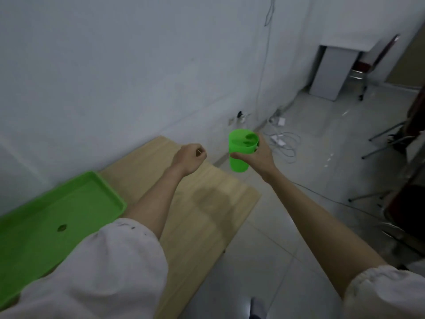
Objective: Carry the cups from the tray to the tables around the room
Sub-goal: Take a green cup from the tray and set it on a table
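My right hand [255,158] grips a bright green cup [240,163] upright, held in the air past the right end of the wooden table [207,203], above the tiled floor. My left hand [189,157] is curled into a loose fist over the table's far end and holds nothing. A green tray [99,187] lies on the table at the left; no cups show on its visible part, only a small dark spot in its base.
A white wall runs along the table's far side. Cables and a power strip [279,140] lie on the floor by the wall. A white cabinet [331,70] stands at the back right. Metal chair legs [381,143] crowd the right edge.
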